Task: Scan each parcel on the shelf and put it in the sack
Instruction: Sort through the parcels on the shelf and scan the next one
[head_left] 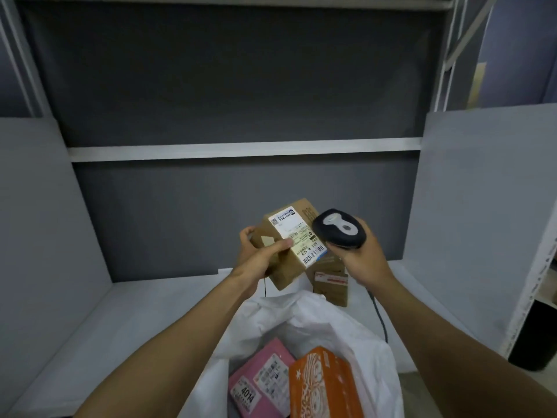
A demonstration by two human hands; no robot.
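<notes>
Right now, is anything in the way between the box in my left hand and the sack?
Nothing visible. The brown box, held by the left hand, is above the far rim of the white sack, whose mouth is open. The pink parcel and orange box already lie inside, lower down.

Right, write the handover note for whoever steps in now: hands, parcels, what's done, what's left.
Left hand grips a brown parcel, label facing up, just beyond the sack.
Right hand grips the scanner beside that label.
Done: a pink parcel and an orange box lie in the sack.
Left: scan the held parcel (whether it has read cannot be told), drop it in, then do the brown box on the shelf.
</notes>
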